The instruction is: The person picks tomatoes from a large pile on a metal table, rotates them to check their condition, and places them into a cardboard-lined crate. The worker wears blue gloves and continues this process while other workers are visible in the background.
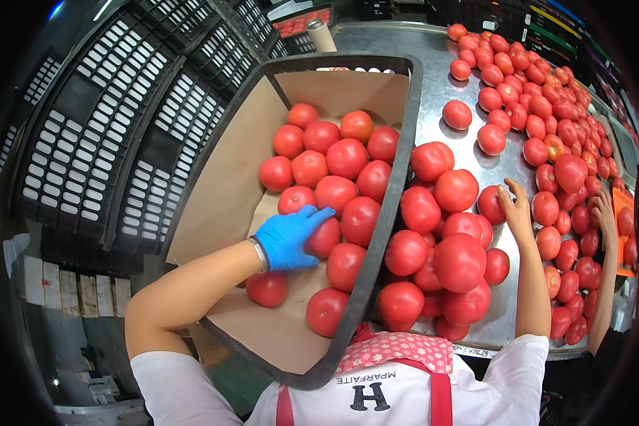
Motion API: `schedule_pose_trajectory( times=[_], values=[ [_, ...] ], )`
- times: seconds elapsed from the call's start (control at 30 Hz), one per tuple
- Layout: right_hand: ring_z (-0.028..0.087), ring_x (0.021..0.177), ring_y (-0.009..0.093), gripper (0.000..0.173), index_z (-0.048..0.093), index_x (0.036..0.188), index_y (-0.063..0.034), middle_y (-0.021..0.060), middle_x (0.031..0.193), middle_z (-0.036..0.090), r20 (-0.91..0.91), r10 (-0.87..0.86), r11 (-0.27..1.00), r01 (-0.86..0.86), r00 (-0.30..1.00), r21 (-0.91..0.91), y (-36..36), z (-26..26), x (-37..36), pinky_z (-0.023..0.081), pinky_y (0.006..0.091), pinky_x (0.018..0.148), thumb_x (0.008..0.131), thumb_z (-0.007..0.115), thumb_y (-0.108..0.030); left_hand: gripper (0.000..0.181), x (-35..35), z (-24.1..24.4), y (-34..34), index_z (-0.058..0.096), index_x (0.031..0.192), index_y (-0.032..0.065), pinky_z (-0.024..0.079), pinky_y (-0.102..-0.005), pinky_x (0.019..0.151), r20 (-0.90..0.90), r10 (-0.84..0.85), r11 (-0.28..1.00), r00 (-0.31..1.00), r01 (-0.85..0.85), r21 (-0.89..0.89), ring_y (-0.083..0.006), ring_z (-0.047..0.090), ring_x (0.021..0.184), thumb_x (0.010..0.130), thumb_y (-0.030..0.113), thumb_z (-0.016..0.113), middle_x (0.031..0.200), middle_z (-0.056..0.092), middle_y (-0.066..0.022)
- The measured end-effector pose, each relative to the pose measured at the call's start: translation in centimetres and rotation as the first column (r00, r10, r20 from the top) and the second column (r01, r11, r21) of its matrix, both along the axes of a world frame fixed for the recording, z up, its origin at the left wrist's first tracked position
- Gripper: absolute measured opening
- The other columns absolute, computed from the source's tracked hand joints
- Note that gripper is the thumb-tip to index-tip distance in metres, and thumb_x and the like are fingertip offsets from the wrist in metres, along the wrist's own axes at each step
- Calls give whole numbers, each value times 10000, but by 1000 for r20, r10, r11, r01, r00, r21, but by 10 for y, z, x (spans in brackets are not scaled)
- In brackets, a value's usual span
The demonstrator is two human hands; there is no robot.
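Observation:
My left hand point(288, 238), in a blue glove, is curled over a red tomato point(324, 237) inside a black plastic crate point(416, 106) lined with brown paper point(218, 175). More tomatoes point(347, 158) lie around it, mostly along the crate's right and far parts, with one tomato point(267, 288) below my wrist. Bare, my right hand point(515, 205) touches the right side of a tomato point(491, 205) on the metal table point(511, 298). How far its fingers wrap that tomato is hidden. A heap of tomatoes point(459, 262) sits between the crate and my right forearm.
Many loose tomatoes point(543, 106) spread over the table's far right. Another person's hand point(604, 213) reaches among them, beside an orange container point(622, 229). Slotted black crates point(93, 128) stand at the left. A pale cylinder point(320, 36) stands beyond my crate.

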State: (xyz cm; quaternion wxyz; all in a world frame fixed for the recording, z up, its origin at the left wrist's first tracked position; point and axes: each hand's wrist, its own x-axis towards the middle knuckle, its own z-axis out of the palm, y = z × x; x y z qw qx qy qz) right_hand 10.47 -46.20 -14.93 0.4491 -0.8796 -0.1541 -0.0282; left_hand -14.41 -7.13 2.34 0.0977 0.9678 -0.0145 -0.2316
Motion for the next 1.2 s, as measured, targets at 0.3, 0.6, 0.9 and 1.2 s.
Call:
schedule_pose_trajectory(
  times=[0.3,0.6,0.9,1.2],
  values=[
    [475,1170,328,403,537,1167,11,184,1226,510,116,9,995,2,993,-97,-3,32,-13,365,381,996,865,607,-246,767,-4,-16,0,426,1256,106,508,-459,726,-26,-19,979,999,24,201,-355,591,909,627,399,755,1098,505,-182],
    [497,1160,284,322,560,1132,0,156,1216,524,328,151,976,-194,933,102,43,138,-48,378,361,983,836,623,-109,690,6,42,38,423,1291,105,446,-387,953,-41,430,545,902,-296,-784,-265,491,1175,719,310,750,1207,533,-81],
    [519,1041,354,420,553,1162,-41,172,1173,518,538,595,694,-719,597,29,176,252,-105,420,412,897,780,687,-154,681,11,73,25,459,1298,116,507,-286,629,-370,504,-129,780,-356,-926,-190,626,955,832,612,492,1155,603,-95],
    [556,1048,342,801,322,1367,-45,220,1213,449,120,827,546,-835,550,68,257,235,-122,485,408,859,722,759,-231,566,9,60,39,509,1211,94,460,-265,563,-207,621,-22,756,-247,-969,-158,594,797,923,566,387,1004,611,-72]
  ],
)
